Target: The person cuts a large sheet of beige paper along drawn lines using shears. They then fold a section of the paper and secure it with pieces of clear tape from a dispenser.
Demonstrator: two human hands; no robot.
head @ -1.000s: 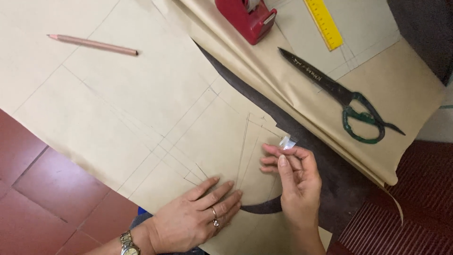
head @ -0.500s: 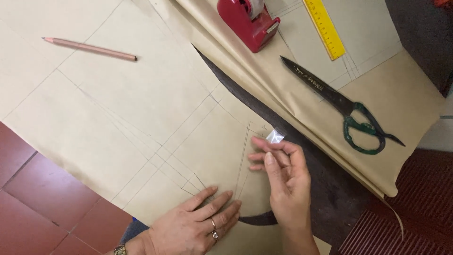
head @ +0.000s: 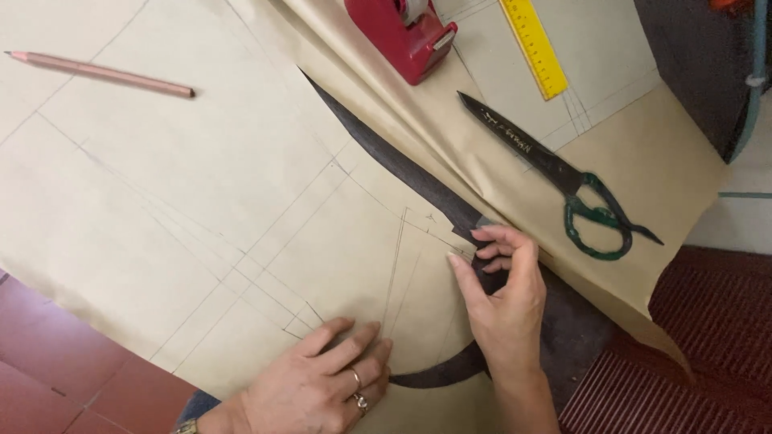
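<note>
I logged the large sheet of tan pattern paper (head: 241,209) lying flat across the table, ruled with pencil lines that fanned toward its lower edge; the drafting looked largely done, and the curved cut edge by the hands suggested part of the outline was already trimmed, though I could not tell how much cutting remained. The left hand (head: 322,386) lay spread, palm down, pressing the sheet near its lower edge, rings showing on one finger. The right hand (head: 507,297) sat at the paper's cut corner with fingers curled inward; I judged it was pinching or pressing something small there, but what it held was hidden, so I could not say. Under the sheet a strip of dark grey fabric (head: 402,173) showed between this paper and a second tan sheet (head: 643,161) to the right. On that second sheet rested black-bladed scissors with green handles (head: 563,173), untouched and well apart from both hands. Farther up stood a red tape dispenser (head: 406,36) and a yellow ruler (head: 532,44); a pink-brown pencil (head: 100,72) lay at upper left.
</note>
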